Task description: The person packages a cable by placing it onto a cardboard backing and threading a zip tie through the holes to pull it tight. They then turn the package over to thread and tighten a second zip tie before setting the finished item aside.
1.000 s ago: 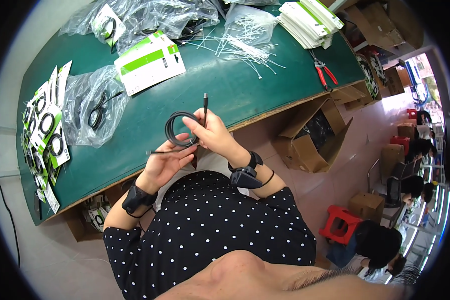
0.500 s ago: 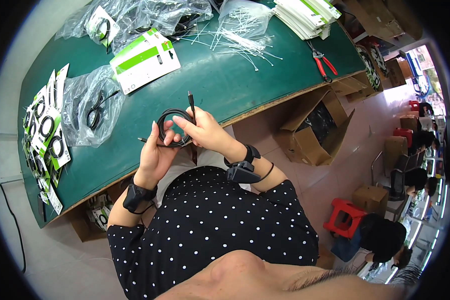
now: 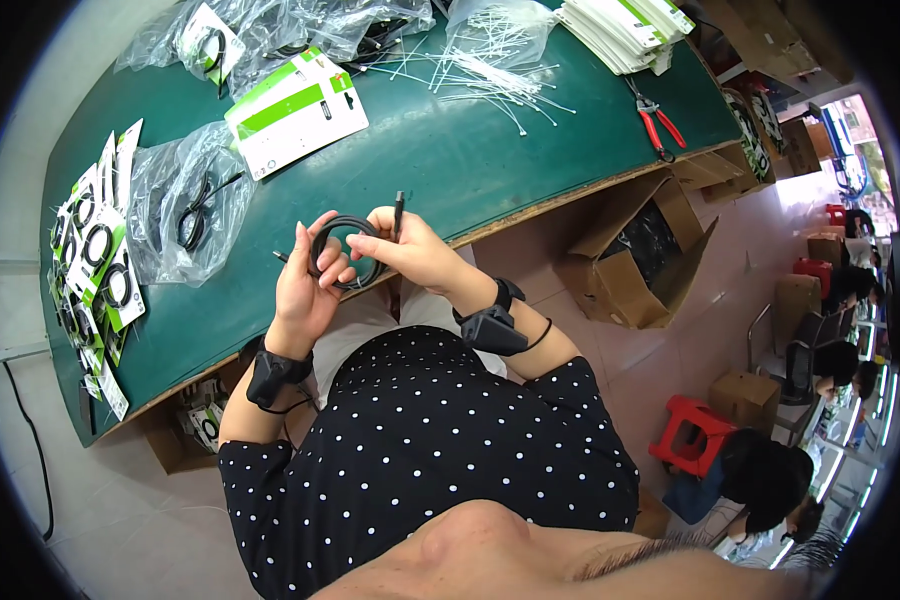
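Between my hands is a black cable [image 3: 347, 222] wound into a round coil, held just over the table's near edge. My left hand [image 3: 308, 283] is closed round the coil's left side, and a short plug end pokes out beyond its fingers. On the other side my right hand [image 3: 402, 246] pinches the coil. A second plug stands up past the right fingers. Beyond the hands lies a white and green cardboard package card [image 3: 300, 112]. To its left, a clear plastic bag [image 3: 175, 190] has another black cable in it.
On the green table [image 3: 420, 165], many carded cables [image 3: 100, 260] pile at the left. White cable ties [image 3: 500, 85], red-handled pliers [image 3: 658, 128] and a stack of cards [image 3: 625, 35] lie at the back. An open cardboard box [image 3: 638, 255] stands right, near a red stool [image 3: 692, 436].
The coil is drawn into a smaller, tighter ring. My right hand has shifted slightly right with its plug, and my left fingers wrap further over the coil.
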Tool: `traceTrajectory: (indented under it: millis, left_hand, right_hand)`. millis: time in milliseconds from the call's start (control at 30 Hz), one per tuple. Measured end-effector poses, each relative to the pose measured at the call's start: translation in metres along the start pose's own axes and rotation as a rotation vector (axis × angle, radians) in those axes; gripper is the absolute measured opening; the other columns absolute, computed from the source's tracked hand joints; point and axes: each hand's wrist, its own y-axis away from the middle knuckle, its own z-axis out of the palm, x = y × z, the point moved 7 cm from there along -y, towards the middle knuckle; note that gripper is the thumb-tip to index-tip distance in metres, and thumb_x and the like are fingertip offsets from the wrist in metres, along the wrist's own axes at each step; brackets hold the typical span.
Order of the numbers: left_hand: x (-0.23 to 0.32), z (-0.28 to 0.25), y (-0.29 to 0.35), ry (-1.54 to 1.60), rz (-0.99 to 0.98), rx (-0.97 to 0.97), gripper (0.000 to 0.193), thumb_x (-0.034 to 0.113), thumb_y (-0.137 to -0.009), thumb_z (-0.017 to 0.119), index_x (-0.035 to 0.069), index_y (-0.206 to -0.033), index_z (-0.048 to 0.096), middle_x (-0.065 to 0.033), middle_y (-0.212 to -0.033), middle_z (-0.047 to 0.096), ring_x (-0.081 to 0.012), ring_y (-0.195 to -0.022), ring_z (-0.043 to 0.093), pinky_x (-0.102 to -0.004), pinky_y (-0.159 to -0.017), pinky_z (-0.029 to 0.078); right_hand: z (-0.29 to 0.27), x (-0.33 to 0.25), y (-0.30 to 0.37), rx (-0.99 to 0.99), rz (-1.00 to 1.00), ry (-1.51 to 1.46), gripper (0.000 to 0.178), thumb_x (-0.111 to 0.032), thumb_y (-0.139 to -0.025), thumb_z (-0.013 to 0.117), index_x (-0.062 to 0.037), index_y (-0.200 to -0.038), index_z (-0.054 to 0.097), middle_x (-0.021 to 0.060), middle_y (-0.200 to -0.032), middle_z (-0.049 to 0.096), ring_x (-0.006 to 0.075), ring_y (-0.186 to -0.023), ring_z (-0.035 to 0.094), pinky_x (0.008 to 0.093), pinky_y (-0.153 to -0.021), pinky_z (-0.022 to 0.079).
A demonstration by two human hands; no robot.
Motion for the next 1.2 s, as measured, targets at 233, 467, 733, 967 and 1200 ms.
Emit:
traceTrajectory:
  millis: [233,467,733,967,1200]
  left_hand:
    - [-0.001,0.019,0.014,-0.137,-0.127,-0.014,0.06,0.049,-0.104,0.025,0.005,-0.143,0.037,-0.0019,-0.075,0.045,-0.0112,-0.062,0.044,-0.0321,-0.075,0.051]
    - [0.0,0.032,0.021,-0.18,-0.174,0.222,0.063,0.05,-0.104,0.022,0.003,-0.141,0.04,-0.0056,-0.08,0.05,-0.0157,-0.067,0.05,-0.0354,-0.075,0.052]
    - [-0.017,0.034,0.029,-0.061,-0.286,-0.275,0.054,0.043,-0.105,0.028,0.001,-0.135,0.046,0.0007,-0.065,0.044,-0.01,-0.053,0.043,-0.031,-0.064,0.047]
    - [-0.019,0.038,0.037,-0.628,-0.251,-0.051,0.025,0.017,-0.101,0.05,0.002,-0.12,0.053,0.005,-0.06,0.038,-0.0038,-0.046,0.032,-0.0217,-0.047,0.035]
    - [-0.024,0.041,0.04,-0.385,-0.277,-0.096,0.016,0.018,-0.101,0.051,0.004,-0.106,0.055,0.005,-0.061,0.04,-0.0036,-0.045,0.033,-0.0213,-0.045,0.036]
  right_hand:
    - [0.001,0.005,0.016,-0.21,0.231,-0.225,0.03,-0.035,-0.1,0.051,-0.0076,-0.087,0.055,-0.0022,-0.06,0.051,0.0034,-0.047,0.037,0.0199,-0.041,0.026]
    - [-0.005,0.007,0.032,-0.284,0.314,-0.256,0.037,-0.039,-0.1,0.049,-0.0095,-0.079,0.054,-0.0023,-0.06,0.052,0.002,-0.047,0.035,0.0195,-0.041,0.023]
    - [0.013,-0.004,0.051,-0.42,0.332,-0.033,0.041,-0.036,-0.103,0.044,-0.0106,-0.071,0.047,-0.002,-0.059,0.048,0.0042,-0.05,0.035,0.0207,-0.045,0.026]
    - [0.011,0.012,0.057,-0.396,0.361,-0.125,0.044,-0.037,-0.102,0.044,-0.0101,-0.068,0.045,0.0001,-0.058,0.05,0.006,-0.049,0.038,0.0219,-0.046,0.029]
    - [0.021,0.019,0.055,-0.554,0.4,-0.132,0.045,-0.04,-0.101,0.048,-0.0101,-0.066,0.051,-0.002,-0.053,0.046,0.0059,-0.046,0.038,0.0219,-0.044,0.028]
